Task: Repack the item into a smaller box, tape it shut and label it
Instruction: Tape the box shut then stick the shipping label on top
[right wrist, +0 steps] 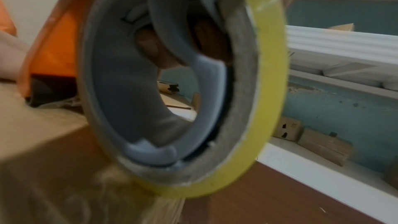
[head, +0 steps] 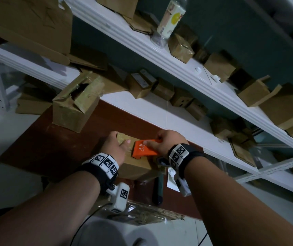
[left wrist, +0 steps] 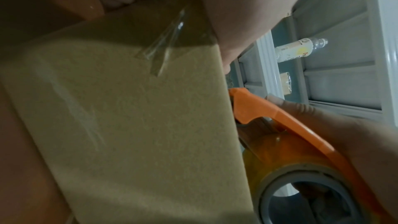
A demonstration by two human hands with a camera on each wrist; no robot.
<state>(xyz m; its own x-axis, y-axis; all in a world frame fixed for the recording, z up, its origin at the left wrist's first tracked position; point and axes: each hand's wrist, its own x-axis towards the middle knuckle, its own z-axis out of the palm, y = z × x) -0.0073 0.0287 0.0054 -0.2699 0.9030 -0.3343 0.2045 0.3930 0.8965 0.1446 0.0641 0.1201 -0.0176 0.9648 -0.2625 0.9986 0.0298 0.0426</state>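
On a reddish-brown surface (head: 53,148) beside white shelving, a closed cardboard box (head: 136,162) sits near the surface's right edge. The person's left hand (head: 114,148) lies on the box's top at its far left corner, its fingers curled over the far edge, thumb flat along the top. The right hand (head: 165,142) grips an orange tape dispenser (head: 144,148), fingers wrapped around its body, pressing it to the box top just beside the left thumb. From the right wrist, the dispenser's yellowish tape roll (right wrist: 264,91) hangs past the box's right edge. Clear tape (left wrist: 163,47) already crosses the top. A torn, open larger box (head: 74,107) stands well apart at the far left, with bare surface between. A dark-handled tool (head: 158,189) lies just beside the box's near right corner.
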